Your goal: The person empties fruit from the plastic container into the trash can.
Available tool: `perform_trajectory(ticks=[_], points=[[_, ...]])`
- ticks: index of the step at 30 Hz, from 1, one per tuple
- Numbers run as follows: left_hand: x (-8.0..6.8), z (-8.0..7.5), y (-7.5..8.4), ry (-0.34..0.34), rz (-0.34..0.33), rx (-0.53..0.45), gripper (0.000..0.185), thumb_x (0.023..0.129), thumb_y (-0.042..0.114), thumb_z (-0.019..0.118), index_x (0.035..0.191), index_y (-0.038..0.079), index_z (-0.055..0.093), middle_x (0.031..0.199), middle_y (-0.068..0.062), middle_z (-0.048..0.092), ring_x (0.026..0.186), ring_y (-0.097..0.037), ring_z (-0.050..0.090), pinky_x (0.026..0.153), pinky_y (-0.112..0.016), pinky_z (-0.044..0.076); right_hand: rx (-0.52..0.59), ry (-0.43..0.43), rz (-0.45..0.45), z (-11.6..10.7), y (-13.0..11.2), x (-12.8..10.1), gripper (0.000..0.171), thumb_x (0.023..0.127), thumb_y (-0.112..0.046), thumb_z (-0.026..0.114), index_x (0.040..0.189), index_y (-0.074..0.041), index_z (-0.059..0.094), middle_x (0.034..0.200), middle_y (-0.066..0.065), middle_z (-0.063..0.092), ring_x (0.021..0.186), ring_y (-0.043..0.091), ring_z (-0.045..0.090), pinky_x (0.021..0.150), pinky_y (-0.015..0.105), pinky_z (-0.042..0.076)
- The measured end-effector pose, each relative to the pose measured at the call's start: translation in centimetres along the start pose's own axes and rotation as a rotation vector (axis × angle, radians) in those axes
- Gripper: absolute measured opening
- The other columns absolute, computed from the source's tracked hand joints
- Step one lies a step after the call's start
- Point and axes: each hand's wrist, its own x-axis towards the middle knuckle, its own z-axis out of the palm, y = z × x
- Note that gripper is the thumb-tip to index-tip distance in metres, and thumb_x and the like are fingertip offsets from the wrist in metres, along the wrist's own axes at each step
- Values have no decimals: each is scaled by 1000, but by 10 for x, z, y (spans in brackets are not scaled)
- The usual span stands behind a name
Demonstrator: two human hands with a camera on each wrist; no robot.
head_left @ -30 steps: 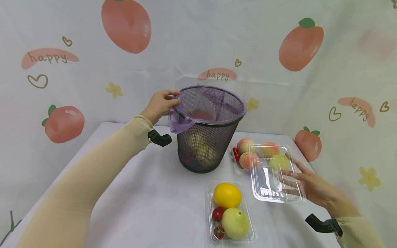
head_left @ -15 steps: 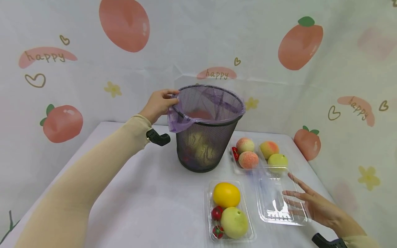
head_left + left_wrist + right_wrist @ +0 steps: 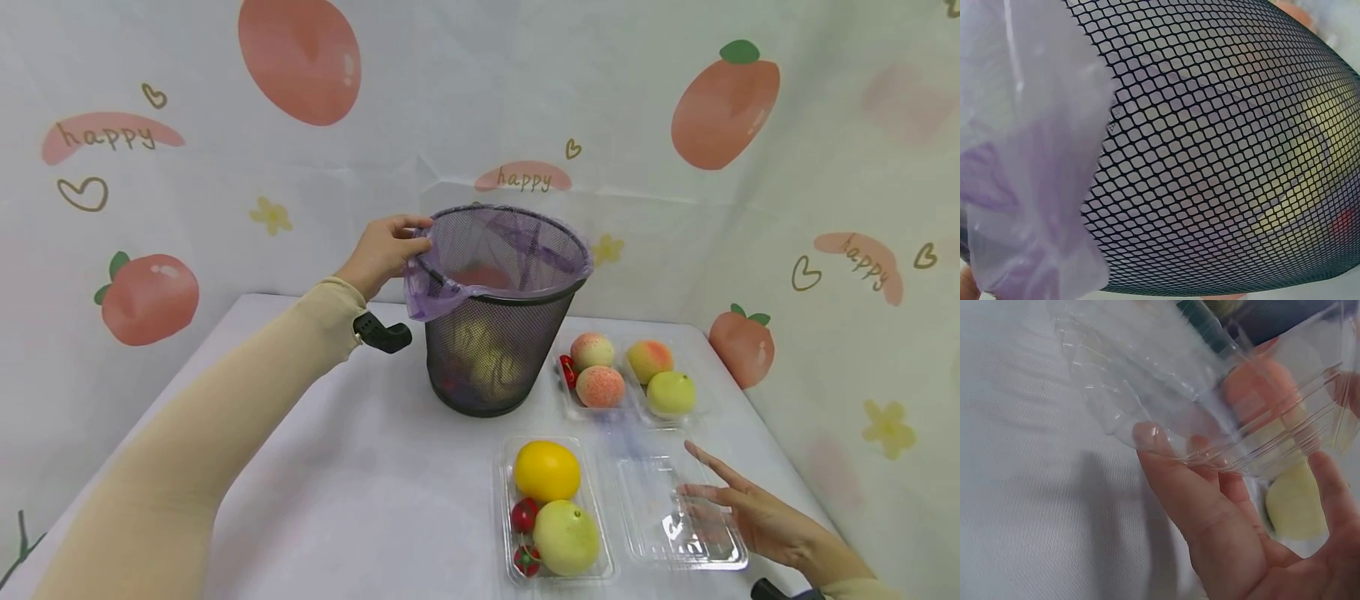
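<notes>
A black mesh wastebasket (image 3: 491,358) with a purple plastic liner (image 3: 442,300) folded over its rim stands at the table's middle. My left hand (image 3: 384,254) grips its rim and the liner at the left. Mesh and liner (image 3: 1041,187) fill the left wrist view. Through the mesh, yellow and red shapes show inside. At the front right, my right hand (image 3: 761,508) holds a clear plastic container (image 3: 652,533) by its right edge, low over the table. In the right wrist view, the thumb lies on the edge of the container (image 3: 1147,381) and other fingers lie behind it.
Left of the clear container, a clear tray (image 3: 611,575) holds a yellow fruit (image 3: 547,472), a pale green fruit (image 3: 567,537) and small red ones. Behind stand two more clear trays with peaches (image 3: 600,387), a yellow-green fruit (image 3: 671,392) and a red piece (image 3: 567,372).
My right hand has lowered the clear container toward the table, slightly nearer to me, uncovering the fruit trays behind it. The left hand stays on the basket's rim.
</notes>
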Motion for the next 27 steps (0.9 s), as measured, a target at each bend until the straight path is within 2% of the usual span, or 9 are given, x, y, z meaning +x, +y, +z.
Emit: perform_trajectory(ticks=[19, 27], points=[[0, -1, -1, -2, 11, -8, 45, 94, 11, 57, 138, 12, 53, 140, -13, 47, 109, -20, 52, 94, -40, 49, 38, -121, 4, -15, 0, -3, 66, 105, -3, 12, 144, -54, 33, 144, 2, 46, 134, 23, 45, 110, 48, 35], [0, 0, 0, 2, 6, -4, 44, 94, 11, 58, 138, 13, 54, 138, -13, 48, 106, -18, 53, 92, -39, 50, 59, -114, 63, -21, -2, -6, 63, 106, -6, 15, 141, -54, 37, 145, 0, 46, 136, 22, 43, 112, 49, 32]])
